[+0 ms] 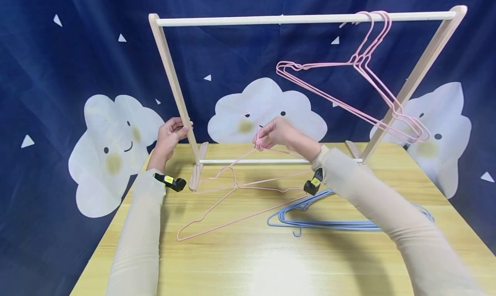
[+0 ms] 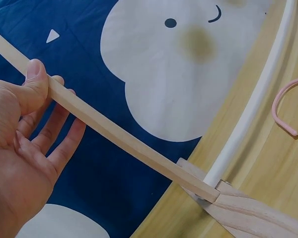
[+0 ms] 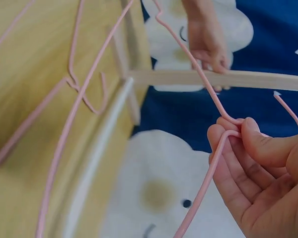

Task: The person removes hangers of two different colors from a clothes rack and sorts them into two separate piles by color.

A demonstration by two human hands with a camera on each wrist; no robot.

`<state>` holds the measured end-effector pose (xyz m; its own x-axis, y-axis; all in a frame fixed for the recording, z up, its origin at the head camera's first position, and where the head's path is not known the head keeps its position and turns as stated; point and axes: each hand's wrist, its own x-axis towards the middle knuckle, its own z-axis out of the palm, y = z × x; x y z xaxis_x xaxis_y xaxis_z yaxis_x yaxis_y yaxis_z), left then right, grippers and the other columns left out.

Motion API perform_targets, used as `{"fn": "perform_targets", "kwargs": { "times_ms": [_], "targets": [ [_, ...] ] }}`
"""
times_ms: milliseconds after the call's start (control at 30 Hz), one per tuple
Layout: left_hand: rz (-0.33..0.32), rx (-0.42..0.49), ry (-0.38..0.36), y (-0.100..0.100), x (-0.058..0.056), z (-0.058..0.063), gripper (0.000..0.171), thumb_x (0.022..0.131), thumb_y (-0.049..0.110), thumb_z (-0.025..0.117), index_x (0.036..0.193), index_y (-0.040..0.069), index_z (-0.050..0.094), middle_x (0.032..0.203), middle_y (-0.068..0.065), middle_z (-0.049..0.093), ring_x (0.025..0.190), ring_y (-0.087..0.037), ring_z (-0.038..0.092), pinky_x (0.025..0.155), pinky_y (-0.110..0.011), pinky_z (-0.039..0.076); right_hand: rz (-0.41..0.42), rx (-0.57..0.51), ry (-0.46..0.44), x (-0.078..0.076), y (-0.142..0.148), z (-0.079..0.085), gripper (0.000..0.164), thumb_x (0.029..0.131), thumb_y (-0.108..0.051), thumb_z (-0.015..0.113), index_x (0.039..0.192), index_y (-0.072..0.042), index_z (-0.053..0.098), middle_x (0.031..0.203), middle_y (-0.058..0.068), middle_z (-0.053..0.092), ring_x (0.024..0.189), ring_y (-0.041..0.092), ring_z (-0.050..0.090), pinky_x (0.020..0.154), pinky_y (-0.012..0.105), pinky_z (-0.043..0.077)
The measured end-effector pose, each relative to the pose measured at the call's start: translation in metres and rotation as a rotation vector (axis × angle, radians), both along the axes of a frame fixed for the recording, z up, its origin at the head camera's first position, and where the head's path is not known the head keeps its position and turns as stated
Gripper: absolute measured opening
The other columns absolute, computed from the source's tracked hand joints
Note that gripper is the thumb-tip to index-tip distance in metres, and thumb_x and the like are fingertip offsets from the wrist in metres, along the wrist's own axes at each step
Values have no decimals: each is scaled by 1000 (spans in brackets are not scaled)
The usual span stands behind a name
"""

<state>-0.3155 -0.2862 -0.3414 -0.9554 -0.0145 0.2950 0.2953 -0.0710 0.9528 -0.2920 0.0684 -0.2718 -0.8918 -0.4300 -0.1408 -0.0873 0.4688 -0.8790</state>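
My left hand [image 1: 168, 139] grips the left wooden post [image 1: 170, 68] of a small clothes rack; in the left wrist view the thumb lies on the near side of the post, with fingers behind it. Between the posts, above the lower rail, my right hand [image 1: 280, 134] pinches a pink clothes hanger [image 3: 206, 84] just below its hook. That hanger hangs tilted in the air, its hook upward and apart from the top rail [image 1: 232, 20]. Another pink hanger [image 1: 235, 186] lies on the table below it. Several pink hangers [image 1: 360, 63] hang at the rail's right end.
Several blue hangers [image 1: 329, 223] lie in a stack on the wooden table [image 1: 217, 261], partly under my right forearm. A white lower rail [image 1: 279, 161] joins the rack's feet. Behind stands a dark blue curtain [image 1: 232, 50] with white clouds.
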Motion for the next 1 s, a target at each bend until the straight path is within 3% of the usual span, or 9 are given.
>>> {"fn": "perform_targets", "kwargs": {
  "times_ms": [300,600,733,833,1000],
  "targets": [
    [17,-15,28,-3,-9,-9,13,98,5,67,103,17,65,94,12,75,89,-3,69,77,-14,58,44,-48,-155,-1,-27,-44,17,89,5,73,106,8,74,97,14,79,72,12,74,83,36,64],
    [15,6,40,-3,-7,-9,12,97,4,67,102,15,66,93,11,76,88,-3,70,77,-14,58,71,0,-203,2,-46,-73,18,90,4,73,108,7,74,100,14,79,68,9,71,94,46,60],
    [14,-1,36,-3,-8,-9,12,97,4,67,104,14,65,92,11,76,89,-4,69,77,-15,58,74,-16,-245,2,-51,-86,23,90,7,71,113,11,70,107,20,76,65,8,71,96,46,59],
    [21,-15,33,-2,-8,-8,12,97,6,68,105,15,65,93,12,75,90,-3,69,78,-15,58,68,-42,-278,2,-54,-94,23,90,9,70,113,13,69,101,22,77,63,10,71,94,44,59],
    [23,-7,28,-2,-7,-8,13,97,4,67,104,16,66,94,10,75,90,-4,69,78,-15,58,38,-41,-306,2,-59,-104,19,90,7,71,109,10,72,82,15,77,62,12,70,93,43,60]
  ]
}}
